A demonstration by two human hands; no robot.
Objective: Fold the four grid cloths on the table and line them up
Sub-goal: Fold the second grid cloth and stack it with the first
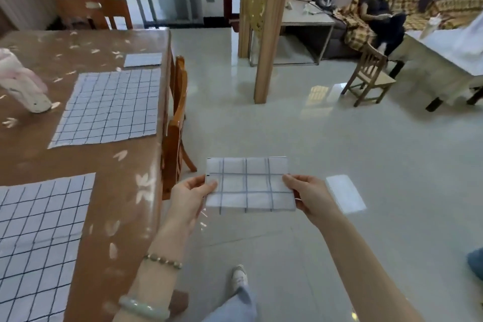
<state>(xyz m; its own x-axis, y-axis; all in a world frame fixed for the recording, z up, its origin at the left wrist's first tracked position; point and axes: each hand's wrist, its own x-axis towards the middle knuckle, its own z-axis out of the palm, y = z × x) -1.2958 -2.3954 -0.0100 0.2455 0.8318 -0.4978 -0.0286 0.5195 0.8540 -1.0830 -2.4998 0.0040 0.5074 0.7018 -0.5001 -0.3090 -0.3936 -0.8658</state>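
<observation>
Person stands beside the bench (86,42), not over it, w/ the held cloth (251,185) out in the air above the floor (287,112), off the bench's right edge. It's folded down to a small rectangle, a few grid squares across. Left hand (192,191) pinches its left edge, thumb on top. Right hand (305,193) pinches the right edge. So both grips are narrow & closed on the cloth, which sits flat & about level btw them. On the bench, the far cloth (143,59) lies folded small near the far right corner. The mid cloth (109,107) & near cloth (39,230) lie spread flat, unfolded, along the right side. So prob. 2 of 4 folded, 1 placed. Step in hand looks like finishing no. 2 & taking it to the row. Next move, as a guess: swing left over the bench & set it down in line w/ the far cloth. That calls for firm pinches so the layers don't slip apart, edges square to the far cloth, & not landing on the mid cloth, which fills the space just nearside of it. A chair (177,123) is tucked at that bench edge, btw the person & the spot. A pink-white thing (23,83) stands on the bench's left, well apart.
</observation>
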